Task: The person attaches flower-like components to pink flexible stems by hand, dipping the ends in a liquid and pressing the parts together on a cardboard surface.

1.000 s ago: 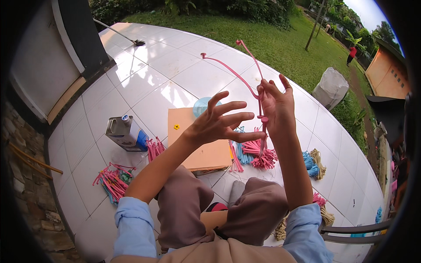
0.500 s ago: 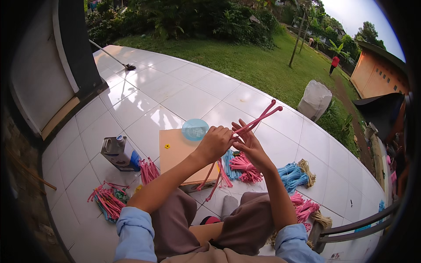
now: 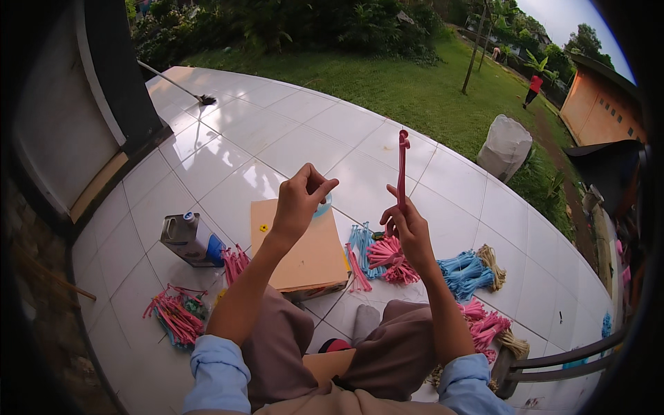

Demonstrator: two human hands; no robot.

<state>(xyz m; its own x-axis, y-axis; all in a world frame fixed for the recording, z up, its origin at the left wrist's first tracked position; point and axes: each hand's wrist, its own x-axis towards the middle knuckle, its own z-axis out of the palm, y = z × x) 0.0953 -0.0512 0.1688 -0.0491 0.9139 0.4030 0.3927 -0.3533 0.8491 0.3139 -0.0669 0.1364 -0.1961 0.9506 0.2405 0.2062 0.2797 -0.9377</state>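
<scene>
My right hand (image 3: 407, 225) is closed around the lower part of a few slim pink cords (image 3: 402, 166). They stand upright from my fingers, with knobbed ends at the top. My left hand (image 3: 299, 200) is raised apart from it, thumb and forefinger pinched together; whatever lies between them, if anything, is too small to make out. Below the left hand is a peach-coloured board (image 3: 304, 256) with a small yellow flower-shaped piece (image 3: 263, 227) on it. A light blue round dish (image 3: 323, 205) at its far edge is partly hidden by that hand.
Pink bundles (image 3: 391, 259) and blue bundles (image 3: 460, 275) of cords lie on the white tiles. At left are a metal can (image 3: 191, 239) and more pink cords (image 3: 174, 319). A broom (image 3: 200, 99), a white sack (image 3: 505, 146) and a dark wooden chair part (image 3: 553, 366) stand farther out.
My hands have parted. The left one let go of the pink cords and moved left and up; the cords in my right hand swung from slanting to upright.
</scene>
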